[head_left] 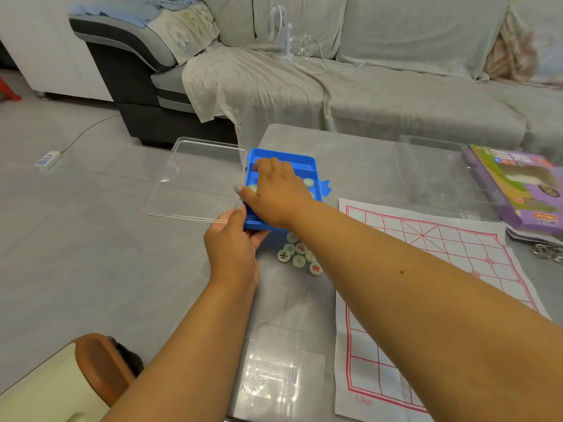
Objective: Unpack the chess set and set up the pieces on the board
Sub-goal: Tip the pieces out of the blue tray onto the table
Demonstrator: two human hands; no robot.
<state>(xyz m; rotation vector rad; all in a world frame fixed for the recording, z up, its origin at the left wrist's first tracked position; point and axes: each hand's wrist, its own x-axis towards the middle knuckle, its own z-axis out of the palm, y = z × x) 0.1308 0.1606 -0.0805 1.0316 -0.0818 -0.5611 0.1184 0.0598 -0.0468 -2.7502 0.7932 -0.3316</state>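
The paper board (426, 284) lies spread at lower right with no pieces on it. At centre, the left hand (233, 242) grips the blue tray (310, 161) and the clear lid (195, 178). The right hand (274, 190) reaches in, fingers curled over pieces. A few pieces (300, 254) sit loose below. Most of the job remains, I'd say.

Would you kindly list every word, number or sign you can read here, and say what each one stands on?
"3.0cm": red, at the near corner of the paper board.
"士": black, on one loose piece on the table.
"相": red, on another loose piece.
A third piece bears a red character, too blurred to read.
The purple box has print, too blurred to read.
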